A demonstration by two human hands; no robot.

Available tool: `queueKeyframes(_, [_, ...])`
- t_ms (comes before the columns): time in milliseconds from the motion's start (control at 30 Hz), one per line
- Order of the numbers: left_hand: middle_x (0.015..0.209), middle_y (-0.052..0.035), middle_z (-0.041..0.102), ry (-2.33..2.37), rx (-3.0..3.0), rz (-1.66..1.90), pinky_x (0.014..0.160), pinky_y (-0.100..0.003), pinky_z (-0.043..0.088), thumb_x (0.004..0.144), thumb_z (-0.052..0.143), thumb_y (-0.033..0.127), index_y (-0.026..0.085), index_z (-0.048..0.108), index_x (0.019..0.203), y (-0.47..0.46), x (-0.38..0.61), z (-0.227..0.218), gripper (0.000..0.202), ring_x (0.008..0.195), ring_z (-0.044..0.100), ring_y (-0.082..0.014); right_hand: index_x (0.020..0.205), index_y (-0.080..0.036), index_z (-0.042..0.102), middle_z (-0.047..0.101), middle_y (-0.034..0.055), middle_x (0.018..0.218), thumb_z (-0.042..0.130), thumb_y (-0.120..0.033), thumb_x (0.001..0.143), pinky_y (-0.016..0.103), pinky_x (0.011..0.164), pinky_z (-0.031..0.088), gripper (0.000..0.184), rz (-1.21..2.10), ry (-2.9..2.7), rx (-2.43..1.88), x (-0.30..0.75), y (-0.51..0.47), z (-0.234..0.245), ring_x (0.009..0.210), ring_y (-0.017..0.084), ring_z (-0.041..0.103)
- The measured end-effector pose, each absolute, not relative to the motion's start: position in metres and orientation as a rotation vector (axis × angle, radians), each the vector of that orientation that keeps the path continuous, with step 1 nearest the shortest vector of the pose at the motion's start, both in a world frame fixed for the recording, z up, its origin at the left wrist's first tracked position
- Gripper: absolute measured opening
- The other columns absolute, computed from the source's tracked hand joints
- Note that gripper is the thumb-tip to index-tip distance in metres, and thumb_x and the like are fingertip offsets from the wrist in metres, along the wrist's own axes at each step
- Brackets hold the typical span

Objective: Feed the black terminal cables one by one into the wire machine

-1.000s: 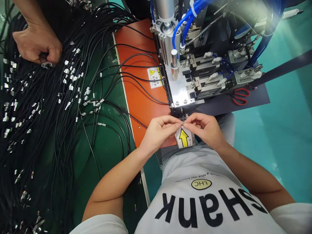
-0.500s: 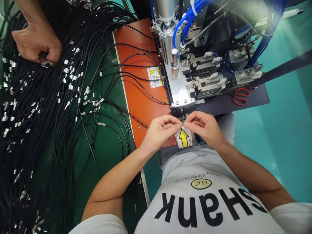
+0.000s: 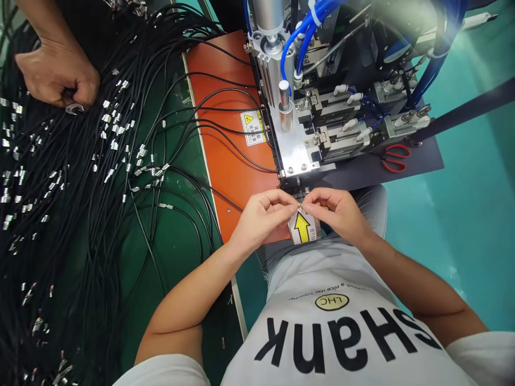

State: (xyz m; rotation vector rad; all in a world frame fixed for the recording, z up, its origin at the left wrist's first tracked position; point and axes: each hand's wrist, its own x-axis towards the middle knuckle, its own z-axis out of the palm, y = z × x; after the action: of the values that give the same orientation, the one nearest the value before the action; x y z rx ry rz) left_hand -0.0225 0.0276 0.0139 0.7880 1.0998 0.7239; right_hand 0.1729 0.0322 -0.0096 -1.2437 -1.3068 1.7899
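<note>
While a green bench [image 3: 181, 241] takes up all the room left of the grip, a wide heap of black cables [image 3: 60, 230] lies over it, the silver-tipped ends scattered through the strands. Ahead of the grip stands a metal machine [image 3: 328, 115] with blue air hoses [image 3: 308, 27] curving over its top. A white shirt [image 3: 362, 289] is just behind the grip, on the person's own side. Ahead and to the left, an orange plate [image 3: 241, 179] borders the machine, and several cables cross it. Well off to the far left, another person's fist [image 3: 60, 80] rests on the heap.

At the grip itself, the left hand [image 3: 265, 214] and the right hand [image 3: 336, 212] nearly meet, each with thumb and forefinger pinched together on one tiny wire end [image 3: 300, 205] between them; its details are too small to make out. Just below the grip shows a label with a yellow arrow [image 3: 302, 228]. Ahead and left is a warning label [image 3: 250, 122] on the plate; ahead and right lie red-handled scissors [image 3: 396, 157].
</note>
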Motion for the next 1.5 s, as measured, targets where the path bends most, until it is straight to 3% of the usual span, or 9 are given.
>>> queueKeyframes(167, [0.061, 0.0013, 0.062, 1.089, 0.805, 0.608, 0.052, -0.02, 0.037, 0.078, 0.077, 0.031, 0.013, 0.071, 0.082, 0.029, -0.026, 0.013, 0.019, 0.051, 0.048, -0.0055, 0.082, -0.019, 0.064, 0.06, 0.0002, 0.077, 0.062, -0.025, 0.089, 0.026, 0.059, 0.043, 0.01, 1.594, -1.622, -1.167, 0.176, 0.04, -0.005, 0.064, 0.012, 0.051])
queueKeyframes(333, [0.059, 0.0027, 0.062, 1.084, 0.782, 0.569, 0.052, -0.02, 0.039, 0.075, 0.08, 0.029, 0.014, 0.072, 0.083, 0.028, -0.026, 0.01, 0.019, 0.048, 0.047, -0.0045, 0.081, -0.021, 0.063, 0.062, 0.0017, 0.082, 0.059, -0.019, 0.089, 0.029, 0.066, 0.044, 0.009, 1.334, -1.935, -1.039, 0.176, 0.049, -0.001, 0.073, 0.015, 0.056])
queueKeyframes(667, [0.063, 0.0015, 0.064, 1.172, 0.774, 0.789, 0.053, -0.019, 0.043, 0.073, 0.081, 0.031, 0.014, 0.07, 0.082, 0.024, -0.015, 0.009, 0.022, 0.052, 0.052, -0.0058, 0.094, -0.024, 0.073, 0.07, 0.0038, 0.092, 0.068, -0.029, 0.087, 0.031, 0.065, 0.049, 0.01, 1.241, -1.621, -1.268, 0.172, 0.028, -0.007, 0.078, 0.017, 0.062])
queueKeyframes(867, [0.071, -0.0018, 0.066, 1.206, 0.896, 0.788, 0.055, -0.021, 0.045, 0.076, 0.079, 0.033, 0.014, 0.071, 0.081, 0.021, -0.012, 0.008, 0.021, 0.057, 0.054, -0.0078, 0.08, -0.024, 0.069, 0.068, 0.0026, 0.082, 0.066, -0.025, 0.088, 0.033, 0.066, 0.048, 0.009, 1.1, -1.623, -1.317, 0.163, 0.026, -0.005, 0.075, 0.018, 0.06])
queueKeyframes(1000, [0.088, -0.0057, 0.065, 1.322, 1.423, 1.018, 0.064, -0.025, 0.052, 0.083, 0.071, 0.025, 0.019, 0.074, 0.089, 0.008, -0.012, 0.001, 0.009, 0.075, 0.061, -0.0132, 0.078, -0.022, 0.063, 0.061, 0.0017, 0.08, 0.062, -0.022, 0.09, 0.031, 0.065, 0.046, 0.011, 1.225, -1.529, -1.285, 0.165, 0.02, -0.006, 0.071, 0.015, 0.056])
queueKeyframes(1133, [0.096, -0.0067, 0.064, 1.088, 2.011, 1.119, 0.072, -0.027, 0.053, 0.084, 0.064, 0.009, 0.023, 0.072, 0.106, 0.001, -0.013, -0.008, 0.027, 0.081, 0.063, -0.014, 0.079, -0.021, 0.059, 0.055, 0.0002, 0.077, 0.059, -0.027, 0.093, 0.028, 0.059, 0.044, 0.015, 1.527, -1.364, -1.251, 0.175, 0.008, -0.006, 0.064, 0.013, 0.053])
queueKeyframes(1267, [0.101, -0.0082, 0.066, 1.153, 2.059, 0.947, 0.079, -0.029, 0.054, 0.089, 0.059, 0.012, 0.022, 0.066, 0.116, 0.01, -0.015, -0.011, 0.029, 0.089, 0.063, -0.0165, 0.081, -0.02, 0.061, 0.058, 0.0007, 0.078, 0.062, -0.027, 0.091, 0.028, 0.061, 0.044, 0.013, 1.467, -1.36, -1.32, 0.183, 0.015, -0.017, 0.065, 0.012, 0.053])
queueKeyframes(1367, [0.101, -0.009, 0.067, 1.355, 2.079, 0.859, 0.085, -0.03, 0.052, 0.091, 0.058, 0.015, 0.019, 0.066, 0.113, 0.021, -0.018, -0.014, 0.024, 0.095, 0.063, -0.0184, 0.082, -0.019, 0.063, 0.06, 0.0004, 0.075, 0.066, -0.029, 0.088, 0.028, 0.061, 0.044, 0.013, 1.48, -1.301, -1.36, 0.184, 0.034, -0.035, 0.064, 0.012, 0.054])
queueKeyframes(1500, [0.096, -0.0075, 0.064, 1.442, 2.209, 0.822, 0.079, -0.029, 0.052, 0.092, 0.057, 0.014, 0.018, 0.066, 0.106, 0.028, -0.022, -0.025, 0.018, 0.09, 0.062, -0.0171, 0.08, -0.018, 0.064, 0.061, -0.0002, 0.071, 0.069, -0.034, 0.086, 0.027, 0.06, 0.044, 0.017, 1.527, -1.23, -1.386, 0.182, 0.051, -0.057, 0.062, 0.012, 0.054])
